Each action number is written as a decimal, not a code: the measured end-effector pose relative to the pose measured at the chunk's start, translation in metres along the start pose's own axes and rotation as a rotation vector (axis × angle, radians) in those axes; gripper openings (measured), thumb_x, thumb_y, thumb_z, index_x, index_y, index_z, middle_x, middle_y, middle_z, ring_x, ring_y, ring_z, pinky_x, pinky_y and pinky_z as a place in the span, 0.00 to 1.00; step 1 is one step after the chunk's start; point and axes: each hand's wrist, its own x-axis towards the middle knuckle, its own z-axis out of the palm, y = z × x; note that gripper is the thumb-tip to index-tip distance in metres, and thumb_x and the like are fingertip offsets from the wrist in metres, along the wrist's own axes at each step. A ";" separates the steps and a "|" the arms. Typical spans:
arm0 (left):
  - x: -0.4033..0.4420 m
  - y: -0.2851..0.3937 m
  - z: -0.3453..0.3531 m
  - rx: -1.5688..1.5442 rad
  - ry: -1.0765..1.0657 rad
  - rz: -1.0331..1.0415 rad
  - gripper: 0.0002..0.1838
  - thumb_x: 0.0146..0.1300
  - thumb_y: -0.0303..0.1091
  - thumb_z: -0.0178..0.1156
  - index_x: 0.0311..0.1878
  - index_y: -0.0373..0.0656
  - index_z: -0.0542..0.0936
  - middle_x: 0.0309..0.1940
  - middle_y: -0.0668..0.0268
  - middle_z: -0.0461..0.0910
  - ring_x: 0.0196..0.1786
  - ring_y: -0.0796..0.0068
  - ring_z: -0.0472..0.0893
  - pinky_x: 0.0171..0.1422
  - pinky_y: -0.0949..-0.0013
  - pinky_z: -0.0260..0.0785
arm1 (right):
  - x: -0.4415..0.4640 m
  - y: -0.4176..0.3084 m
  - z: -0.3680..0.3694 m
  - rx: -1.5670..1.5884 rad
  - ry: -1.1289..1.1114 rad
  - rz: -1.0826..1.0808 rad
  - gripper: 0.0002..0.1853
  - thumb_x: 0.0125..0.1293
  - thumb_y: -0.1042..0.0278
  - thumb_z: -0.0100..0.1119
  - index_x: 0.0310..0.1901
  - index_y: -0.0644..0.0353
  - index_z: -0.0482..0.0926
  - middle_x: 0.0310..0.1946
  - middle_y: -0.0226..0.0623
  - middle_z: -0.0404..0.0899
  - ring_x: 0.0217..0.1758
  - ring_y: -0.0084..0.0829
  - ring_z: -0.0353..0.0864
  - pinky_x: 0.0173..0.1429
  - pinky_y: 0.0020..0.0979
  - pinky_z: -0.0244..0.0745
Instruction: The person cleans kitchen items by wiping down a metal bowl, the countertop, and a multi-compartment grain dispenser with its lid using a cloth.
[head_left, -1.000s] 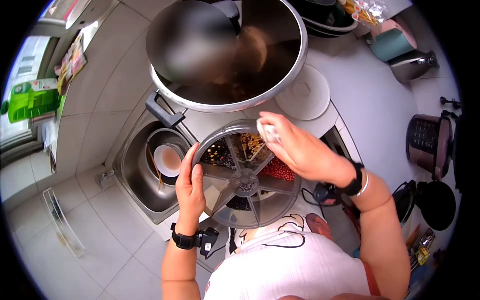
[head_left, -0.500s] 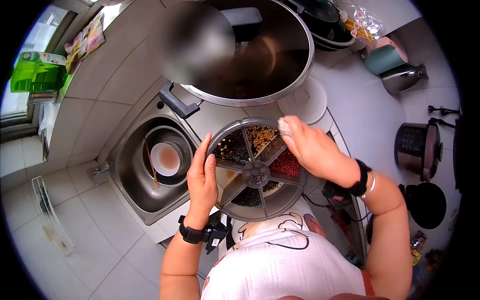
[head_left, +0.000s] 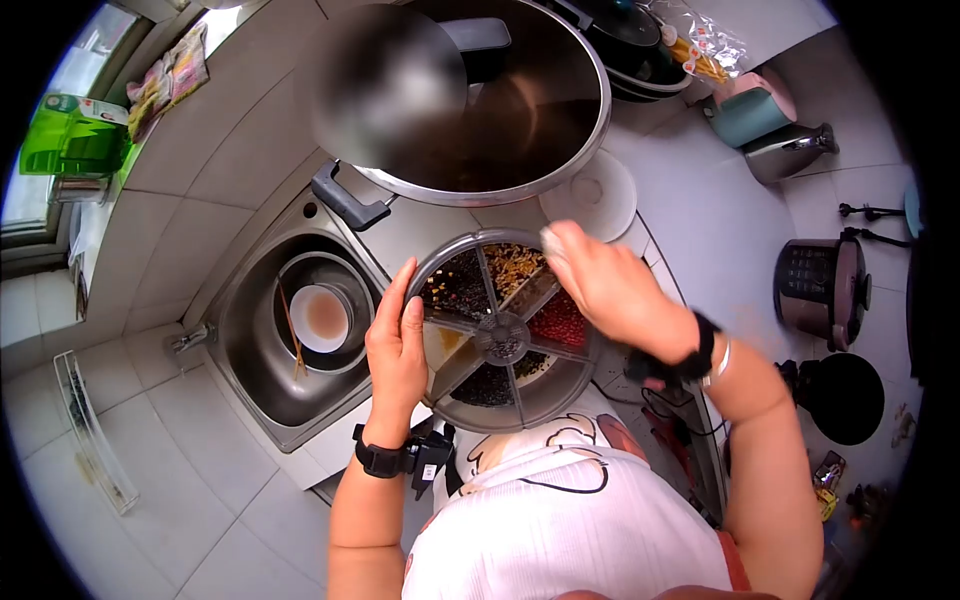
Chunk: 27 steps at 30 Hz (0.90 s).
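A round, see-through grey divided grain container [head_left: 520, 412] is in front of my body. Its wedge compartments hold dark grains, yellow-brown bits, red beans [head_left: 560, 322] and black grains [head_left: 485, 385]. My left hand [head_left: 398, 350] grips its left side, thumb near the rim. My right hand [head_left: 615, 285] is closed over the upper right rim, beside the red beans. Its fingers are pressed together, and what they pinch, if anything, is hidden.
A large pot [head_left: 600, 110] with a dark inside stands beyond the container; a white lid [head_left: 610, 195] lies beside it. At left, a steel sink [head_left: 240, 390] holds a bowl [head_left: 320, 318] and chopsticks [head_left: 292, 330]. A rice cooker [head_left: 815, 290] stands at right.
The whole view has shifted slightly. My right hand has turned a little at the container's upper right rim, and the whitish bit at its fingertips no longer shows. My left hand keeps its hold.
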 end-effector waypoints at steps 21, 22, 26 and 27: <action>0.026 -0.001 -0.002 0.207 -0.119 0.133 0.16 0.68 0.32 0.50 0.58 0.41 0.72 0.46 0.51 0.79 0.48 0.59 0.80 0.52 0.68 0.69 | 0.009 0.011 0.018 0.110 0.021 -0.044 0.15 0.65 0.66 0.51 0.52 0.55 0.65 0.44 0.45 0.76 0.40 0.52 0.77 0.42 0.46 0.73; 0.025 -0.003 -0.001 0.175 -0.113 0.118 0.17 0.68 0.32 0.50 0.58 0.41 0.72 0.46 0.51 0.79 0.49 0.60 0.80 0.52 0.68 0.69 | -0.010 0.008 0.016 0.157 0.143 -0.062 0.15 0.66 0.64 0.50 0.51 0.57 0.62 0.41 0.50 0.76 0.38 0.54 0.77 0.40 0.50 0.73; 0.018 -0.003 0.001 0.139 -0.098 0.092 0.17 0.68 0.32 0.50 0.58 0.41 0.72 0.46 0.51 0.79 0.48 0.61 0.80 0.52 0.70 0.68 | -0.060 -0.001 0.019 0.286 0.089 0.208 0.21 0.67 0.65 0.48 0.59 0.57 0.57 0.46 0.55 0.74 0.40 0.58 0.76 0.42 0.50 0.72; 0.014 -0.005 0.002 0.137 -0.076 0.130 0.17 0.68 0.32 0.50 0.58 0.41 0.72 0.46 0.50 0.79 0.49 0.61 0.80 0.52 0.69 0.68 | -0.057 -0.001 0.018 0.305 0.085 0.199 0.18 0.68 0.65 0.47 0.56 0.58 0.60 0.45 0.55 0.74 0.41 0.57 0.76 0.42 0.49 0.72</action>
